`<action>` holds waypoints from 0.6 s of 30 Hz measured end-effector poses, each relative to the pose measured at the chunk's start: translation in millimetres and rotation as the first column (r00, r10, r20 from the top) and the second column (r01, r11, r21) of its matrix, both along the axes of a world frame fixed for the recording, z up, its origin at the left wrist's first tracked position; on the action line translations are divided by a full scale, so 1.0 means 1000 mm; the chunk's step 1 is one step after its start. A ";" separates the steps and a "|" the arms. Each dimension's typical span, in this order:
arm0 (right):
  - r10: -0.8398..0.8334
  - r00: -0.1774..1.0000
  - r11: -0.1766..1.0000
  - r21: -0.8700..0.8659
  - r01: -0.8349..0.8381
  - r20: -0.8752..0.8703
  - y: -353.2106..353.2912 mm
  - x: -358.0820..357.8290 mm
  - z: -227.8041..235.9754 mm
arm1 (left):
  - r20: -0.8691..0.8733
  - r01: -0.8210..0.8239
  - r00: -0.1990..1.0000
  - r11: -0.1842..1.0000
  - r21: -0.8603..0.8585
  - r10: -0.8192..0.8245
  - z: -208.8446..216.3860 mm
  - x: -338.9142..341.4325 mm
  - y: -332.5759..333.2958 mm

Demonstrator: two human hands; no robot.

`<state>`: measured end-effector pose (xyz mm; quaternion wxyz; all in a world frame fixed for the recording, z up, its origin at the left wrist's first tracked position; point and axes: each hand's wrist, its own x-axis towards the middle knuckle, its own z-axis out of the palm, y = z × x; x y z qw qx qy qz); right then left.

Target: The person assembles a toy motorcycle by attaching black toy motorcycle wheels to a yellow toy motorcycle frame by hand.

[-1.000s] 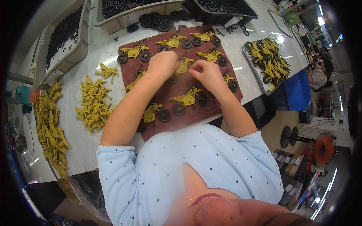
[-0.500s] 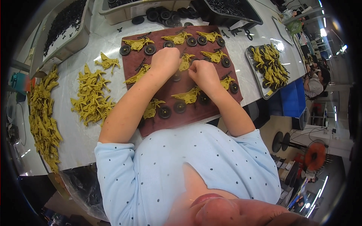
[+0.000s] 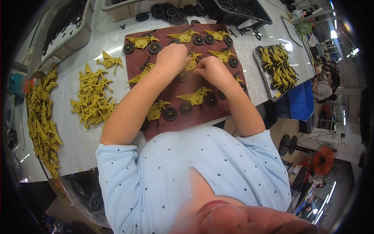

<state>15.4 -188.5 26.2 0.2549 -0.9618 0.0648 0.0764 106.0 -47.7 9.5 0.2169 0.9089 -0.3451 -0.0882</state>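
A yellow toy motorcycle body [image 3: 192, 62] lies between my hands over the maroon cloth [image 3: 156, 128]. My left hand [image 3: 172, 57] is closed at its left side, its fingertips against the yellow plastic and partly hidden. Close by on the right, my right hand [image 3: 214, 70] has thumb and fingers pinched together at the lower edge of the body; whatever is in the pinch is too small to make out. A black wheel [image 3: 182, 76] rests just below. Around them on the cloth lie more yellow bodies [image 3: 194, 96] with black wheels [image 3: 155, 47] and thin black parts.
Heaps of yellow bodies [image 3: 91, 97] cover the table at left. A grey bin [image 3: 83, 35] of small black parts stands far left, a black bin [image 3: 257, 15] at the back. Loose wheels [image 3: 169, 13] sit behind the cloth. A tray [image 3: 269, 84] holds assembled pieces at right.
My right hand has turned slightly, its fingertips staying near the yellow body. My left hand remains in almost the same place. The whole view has shifted a little.
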 end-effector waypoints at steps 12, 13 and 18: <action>-0.120 0.882 0.936 0.347 -0.052 0.456 0.006 -0.031 0.022 | -0.871 -0.414 0.168 0.769 -0.487 -0.461 0.022 -0.015 -0.006; -0.139 0.888 0.920 0.389 -0.048 0.439 0.009 -0.033 0.023 | -0.873 -0.394 0.193 0.779 -0.488 -0.449 0.022 -0.015 -0.006; -0.182 0.902 0.875 0.484 -0.033 0.391 0.001 -0.037 0.017 | -0.912 -0.306 0.221 0.864 -0.400 -0.345 0.021 -0.015 -0.015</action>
